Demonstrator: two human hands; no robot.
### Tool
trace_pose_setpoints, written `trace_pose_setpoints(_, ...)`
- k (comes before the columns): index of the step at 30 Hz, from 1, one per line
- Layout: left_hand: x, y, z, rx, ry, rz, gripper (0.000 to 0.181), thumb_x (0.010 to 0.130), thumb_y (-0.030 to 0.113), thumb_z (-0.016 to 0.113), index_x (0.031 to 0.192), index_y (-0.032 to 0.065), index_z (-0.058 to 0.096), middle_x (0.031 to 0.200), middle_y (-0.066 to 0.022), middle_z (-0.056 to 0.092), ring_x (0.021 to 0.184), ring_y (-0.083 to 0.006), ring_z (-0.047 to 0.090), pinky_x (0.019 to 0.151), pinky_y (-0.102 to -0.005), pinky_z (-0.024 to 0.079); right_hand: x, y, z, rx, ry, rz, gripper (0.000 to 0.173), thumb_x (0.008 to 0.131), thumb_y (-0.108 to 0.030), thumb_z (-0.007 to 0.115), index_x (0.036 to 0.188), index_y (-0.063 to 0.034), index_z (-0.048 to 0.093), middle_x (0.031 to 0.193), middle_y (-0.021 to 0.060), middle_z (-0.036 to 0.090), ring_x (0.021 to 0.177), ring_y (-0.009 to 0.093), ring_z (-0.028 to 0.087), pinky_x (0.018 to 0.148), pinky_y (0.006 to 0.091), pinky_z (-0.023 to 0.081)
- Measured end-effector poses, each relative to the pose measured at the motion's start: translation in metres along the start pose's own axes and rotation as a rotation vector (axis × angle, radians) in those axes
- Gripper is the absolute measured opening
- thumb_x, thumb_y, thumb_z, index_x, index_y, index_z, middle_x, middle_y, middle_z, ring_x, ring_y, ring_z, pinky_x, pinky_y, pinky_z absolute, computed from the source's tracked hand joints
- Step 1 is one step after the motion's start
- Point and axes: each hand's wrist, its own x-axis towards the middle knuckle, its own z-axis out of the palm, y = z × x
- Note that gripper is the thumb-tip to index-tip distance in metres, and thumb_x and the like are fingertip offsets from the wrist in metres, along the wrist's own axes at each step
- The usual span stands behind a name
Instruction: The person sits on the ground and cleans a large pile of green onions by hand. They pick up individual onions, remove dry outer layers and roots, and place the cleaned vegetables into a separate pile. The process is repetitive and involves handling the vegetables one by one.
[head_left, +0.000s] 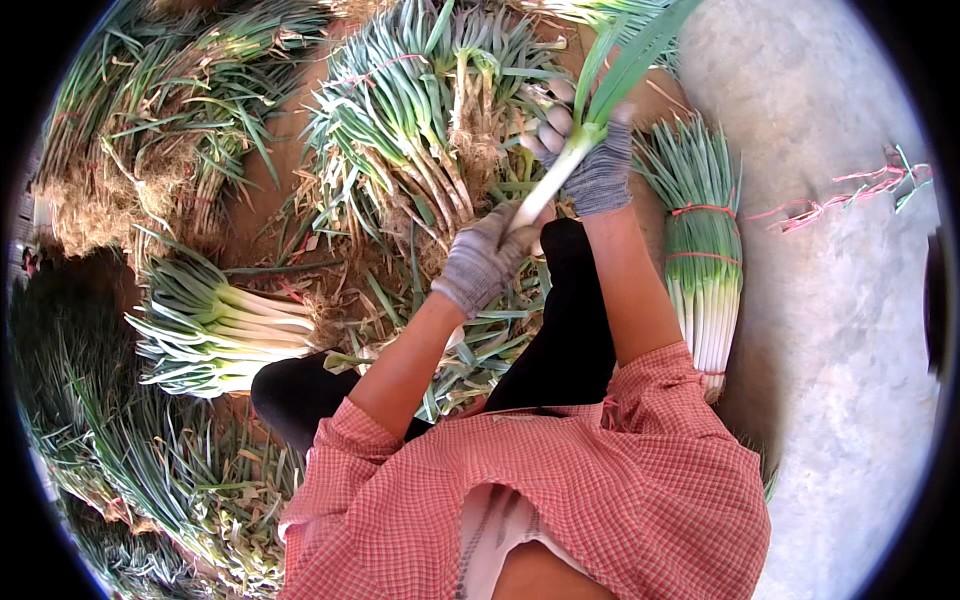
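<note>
A single green onion slants up and to the right before me, its white shank low and its broad green leaves at the top. My left hand, in a grey knit glove, is closed around the lower end of the shank, hiding the root end. My right hand, gloved the same way, is at the upper shank, where the leaves begin. The stalk crosses in front of its palm. Its fingers are partly curled to the left of the stalk; whether they grip it is unclear.
Untrimmed onion bundles with dirty roots lie ahead, more at far left. Cleaned onions lie beside my left knee. A tied clean bundle lies right of my arm. Red ties lie on the concrete floor. Leaf scraps lie between my legs.
</note>
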Motion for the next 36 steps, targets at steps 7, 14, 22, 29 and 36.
trace_pose_setpoints(7, -0.034, -0.027, -0.019, 0.100, 0.222, 0.032, 0.040, 0.085, 0.022, 0.060, 0.114, -0.0044, 0.050, 0.085, -0.0080, 0.060, 0.073, -0.0105, 0.053, 0.067, -0.0242, 0.046, 0.009, 0.021, -0.078, -0.467, 0.371, -0.148, 0.066, 0.088, -0.057, 0.025, 0.120, -0.0015, 0.044, 0.108, 0.0205, 0.057, 0.097, 0.039, 0.055, 0.090, 0.0579, 0.039)
trace_pose_setpoints(14, -0.057, -0.043, -0.038, 0.345, 0.441, 0.103, 0.035, 0.082, 0.019, 0.063, 0.112, 0.0023, 0.055, 0.086, -0.0125, 0.061, 0.070, -0.0176, 0.057, 0.065, -0.0274, 0.047, 0.026, 0.031, -0.015, -0.329, 0.869, 0.021, 0.035, 0.089, -0.037, 0.047, 0.096, -0.0035, 0.052, 0.101, 0.0208, 0.061, 0.083, 0.036, 0.062, 0.074, 0.0469, 0.052)
trace_pose_setpoints(22, -0.040, -0.048, -0.035, 0.579, 0.635, 0.400, 0.036, 0.076, 0.019, 0.066, 0.108, 0.0063, 0.060, 0.084, -0.0128, 0.060, 0.073, -0.0278, 0.058, 0.068, -0.0361, 0.047, -0.005, 0.098, 0.024, -0.314, 0.689, -0.141, 0.034, 0.077, -0.031, 0.068, 0.100, -0.0111, 0.052, 0.056, -0.0033, 0.040, 0.053, 0.013, 0.044, 0.072, 0.0442, 0.049)
trace_pose_setpoints(29, -0.029, -0.041, -0.028, 0.475, 0.673, 0.610, 0.022, 0.080, 0.009, 0.058, 0.101, 0.0037, 0.061, 0.085, -0.0138, 0.064, 0.076, -0.0293, 0.061, 0.070, -0.0365, 0.048, -0.019, 0.095, 0.025, -0.250, 0.214, -0.249, 0.025, 0.086, -0.017, 0.048, 0.108, -0.0074, 0.054, 0.055, -0.0033, 0.039, 0.053, 0.012, 0.041, 0.069, 0.0377, 0.039)
trace_pose_setpoints(36, -0.039, -0.024, -0.040, -0.389, 0.690, 0.303, 0.015, 0.089, 0.015, 0.050, 0.091, 0.0032, 0.059, 0.076, -0.0089, 0.062, 0.067, -0.0172, 0.060, 0.060, -0.0278, 0.048, -0.022, 0.084, 0.031, -0.197, 0.163, -0.346, 0.027, 0.085, -0.024, 0.043, 0.100, -0.0080, 0.059, 0.053, -0.0018, 0.033, 0.049, 0.015, 0.038, 0.066, 0.0379, 0.036)
